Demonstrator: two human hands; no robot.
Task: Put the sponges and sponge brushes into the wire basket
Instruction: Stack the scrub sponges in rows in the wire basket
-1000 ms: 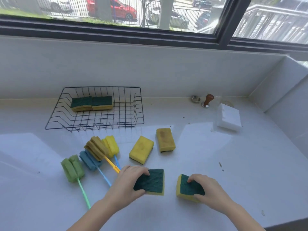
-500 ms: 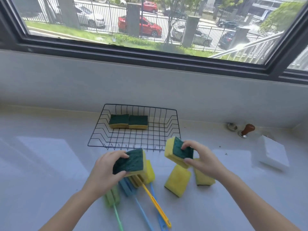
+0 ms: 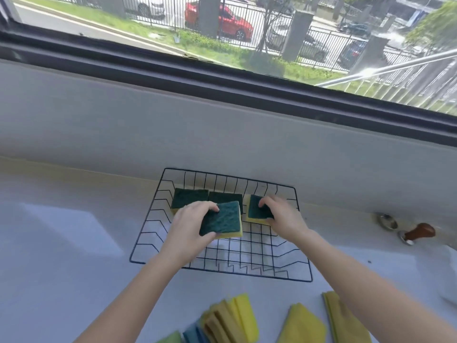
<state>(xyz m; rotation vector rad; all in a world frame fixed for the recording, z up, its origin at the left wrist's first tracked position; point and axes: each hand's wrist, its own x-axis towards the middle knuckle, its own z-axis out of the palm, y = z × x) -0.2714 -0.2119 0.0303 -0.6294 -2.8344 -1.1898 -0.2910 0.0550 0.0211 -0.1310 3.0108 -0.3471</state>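
Both hands, left hand [image 3: 188,231] and right hand [image 3: 284,216], pinch scouring sponges over the wire basket [image 3: 300,280]; advise lowering flat beside the two sponges [image 3: 190,198] inside before the fingers release.

black wire basket [image 3: 300,280] — green-and-yellow sponges [image 3: 220,219]

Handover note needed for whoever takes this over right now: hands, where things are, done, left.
Left hand: grip closed on a green-topped sponge, held over the wire basket.
Right hand: grip closed on a second green-topped sponge, low at the basket's back right; whether it rests on the floor is unclear.
Done: two sponges lie side by side at the basket's back.
Left: release both held sponges, then move the yellow sponges and sponge brushes from the counter's near edge; they are partly cut off by the frame.
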